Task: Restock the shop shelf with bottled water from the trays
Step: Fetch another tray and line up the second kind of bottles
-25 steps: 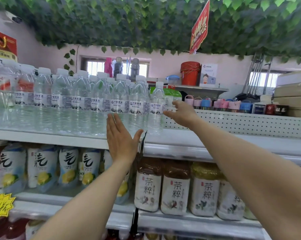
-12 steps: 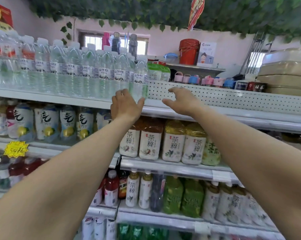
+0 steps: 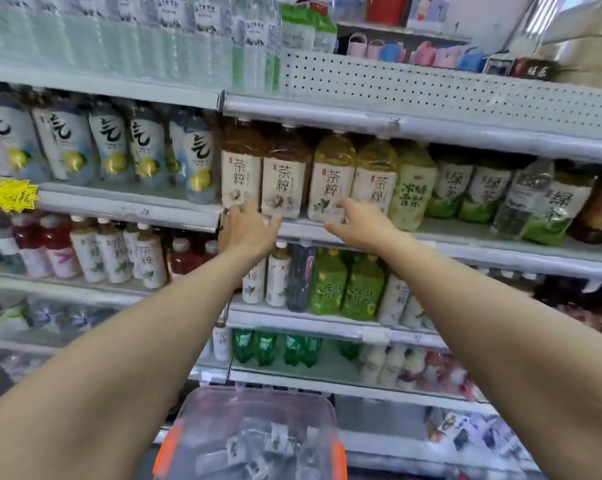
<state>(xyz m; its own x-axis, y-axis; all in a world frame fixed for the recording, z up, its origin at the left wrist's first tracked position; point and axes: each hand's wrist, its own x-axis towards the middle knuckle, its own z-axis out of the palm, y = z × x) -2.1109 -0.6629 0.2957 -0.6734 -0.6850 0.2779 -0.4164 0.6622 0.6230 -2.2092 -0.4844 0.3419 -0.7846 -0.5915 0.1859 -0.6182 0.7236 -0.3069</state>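
The left hand (image 3: 249, 230) and right hand (image 3: 360, 225) hang empty at mid-frame, fingers loosely spread, before the tea bottles (image 3: 282, 178) but gripping none. The bottled water (image 3: 174, 36) stands packed on the top shelf (image 3: 102, 86), upper left. The wrapped tray (image 3: 251, 434) at bottom centre probably supplies the next load.

Water bottles (image 3: 195, 32) on top shelf (image 3: 102, 86) — tea bottles (image 3: 282, 178) below.
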